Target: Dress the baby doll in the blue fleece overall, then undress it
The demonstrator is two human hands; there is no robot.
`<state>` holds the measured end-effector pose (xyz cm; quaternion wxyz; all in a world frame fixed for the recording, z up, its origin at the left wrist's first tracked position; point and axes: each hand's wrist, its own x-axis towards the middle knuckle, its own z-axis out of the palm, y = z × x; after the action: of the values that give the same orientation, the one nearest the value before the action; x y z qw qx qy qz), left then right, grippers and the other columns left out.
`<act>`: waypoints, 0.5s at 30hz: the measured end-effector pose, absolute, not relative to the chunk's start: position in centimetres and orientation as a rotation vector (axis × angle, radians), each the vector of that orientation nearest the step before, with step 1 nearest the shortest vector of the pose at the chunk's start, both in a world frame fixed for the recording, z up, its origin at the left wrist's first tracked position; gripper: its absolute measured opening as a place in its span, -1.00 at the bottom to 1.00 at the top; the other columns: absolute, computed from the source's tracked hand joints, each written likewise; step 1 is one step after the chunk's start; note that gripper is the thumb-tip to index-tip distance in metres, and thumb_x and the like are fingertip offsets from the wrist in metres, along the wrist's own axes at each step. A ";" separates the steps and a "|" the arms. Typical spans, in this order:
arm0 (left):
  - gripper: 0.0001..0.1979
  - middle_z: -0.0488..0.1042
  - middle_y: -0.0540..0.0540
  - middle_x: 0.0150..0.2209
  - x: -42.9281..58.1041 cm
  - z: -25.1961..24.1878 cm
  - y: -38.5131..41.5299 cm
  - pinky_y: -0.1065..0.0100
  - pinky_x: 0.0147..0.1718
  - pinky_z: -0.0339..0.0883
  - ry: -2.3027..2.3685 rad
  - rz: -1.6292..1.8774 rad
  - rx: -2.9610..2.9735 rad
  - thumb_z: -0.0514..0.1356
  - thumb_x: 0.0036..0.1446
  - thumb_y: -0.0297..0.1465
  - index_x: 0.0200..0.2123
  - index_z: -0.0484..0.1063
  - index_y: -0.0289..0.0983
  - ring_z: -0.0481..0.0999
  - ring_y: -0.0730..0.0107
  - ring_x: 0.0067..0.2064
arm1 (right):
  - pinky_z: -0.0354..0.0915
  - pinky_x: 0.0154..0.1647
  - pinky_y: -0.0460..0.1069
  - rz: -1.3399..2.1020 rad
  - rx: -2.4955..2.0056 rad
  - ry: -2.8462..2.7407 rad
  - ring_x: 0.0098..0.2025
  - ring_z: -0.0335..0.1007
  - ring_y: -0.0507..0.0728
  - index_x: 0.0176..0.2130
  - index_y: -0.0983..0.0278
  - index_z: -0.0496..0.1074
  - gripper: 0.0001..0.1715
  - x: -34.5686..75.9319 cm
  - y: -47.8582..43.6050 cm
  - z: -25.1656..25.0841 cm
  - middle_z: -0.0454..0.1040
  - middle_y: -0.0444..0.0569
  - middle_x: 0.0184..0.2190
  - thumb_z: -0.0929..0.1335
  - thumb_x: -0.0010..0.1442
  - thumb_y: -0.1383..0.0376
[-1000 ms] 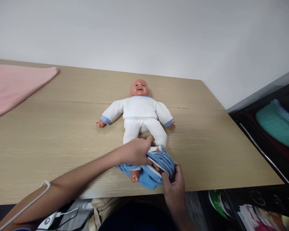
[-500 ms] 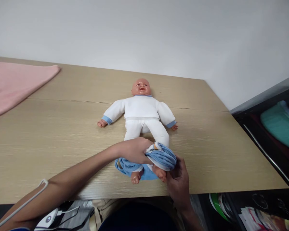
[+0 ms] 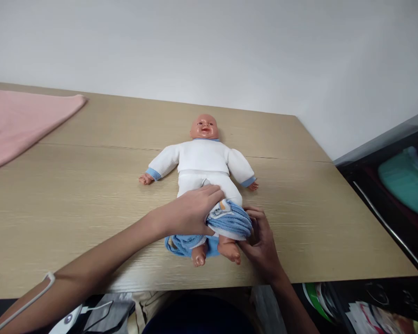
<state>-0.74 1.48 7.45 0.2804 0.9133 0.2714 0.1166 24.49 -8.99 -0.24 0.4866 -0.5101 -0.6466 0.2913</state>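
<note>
A baby doll [image 3: 204, 155] in a white top with blue cuffs lies on its back, head toward the wall. Blue pants [image 3: 231, 221] with white trim are bunched around its lower legs, and both bare feet stick out below them. My left hand [image 3: 197, 211] grips the inner side of the bunched pant leg on the right, its fingers partly hidden. On the outer side of that same leg, my right hand [image 3: 263, 241] is closed on the cloth, with the thumb near the doll's foot. The other pant leg [image 3: 184, 243] sits bunched under my left wrist.
A pink cloth [image 3: 28, 120] lies on the wooden table [image 3: 90, 195] at the far left. A dark shelf at the right holds a teal item [image 3: 406, 181]. Below the table's front edge are a white device [image 3: 68, 320] with a cable and a green round item [image 3: 313, 299].
Both hands have shifted slightly up the doll's leg with the bunched pants. More of the foot and ankle on the right now shows below the cloth.
</note>
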 end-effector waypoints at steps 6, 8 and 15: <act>-0.74 0.54 -0.10 -0.04 -1.7 6.9 2.2 0.21 0.05 0.42 0.460 0.380 2.191 0.39 0.25 -0.42 -0.02 0.48 -0.20 0.56 0.11 0.02 | 0.51 0.08 0.12 0.822 -1.327 -1.577 0.00 0.62 0.27 -0.02 0.16 0.58 -0.66 24.5 -8.3 0.4 0.66 -0.05 -0.06 0.54 0.19 0.30; -0.82 0.55 -0.08 -0.06 -1.9 6.9 2.5 0.24 0.03 0.42 0.426 0.372 2.136 0.36 0.29 -0.42 -0.05 0.51 -0.21 0.57 0.14 0.01 | 0.51 0.06 0.12 0.885 -1.364 -1.638 -0.04 0.64 0.26 -0.07 0.17 0.62 -0.75 24.8 -7.8 1.2 0.69 -0.07 -0.11 0.54 0.21 0.30; -0.52 0.59 -0.11 0.00 -2.2 7.6 2.0 0.18 0.02 0.43 0.593 0.346 2.074 0.48 0.28 -0.03 0.06 0.53 -0.21 0.57 0.05 0.03 | 0.53 0.25 0.29 1.326 -1.239 -1.720 0.19 0.63 0.36 0.33 0.16 0.49 -0.35 26.8 -6.4 2.6 0.67 0.06 0.17 0.55 0.32 0.16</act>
<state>-2.23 1.97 7.58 0.4603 0.8429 0.2408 0.1405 26.77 -6.41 2.57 0.3153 -0.4703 -0.6528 0.5033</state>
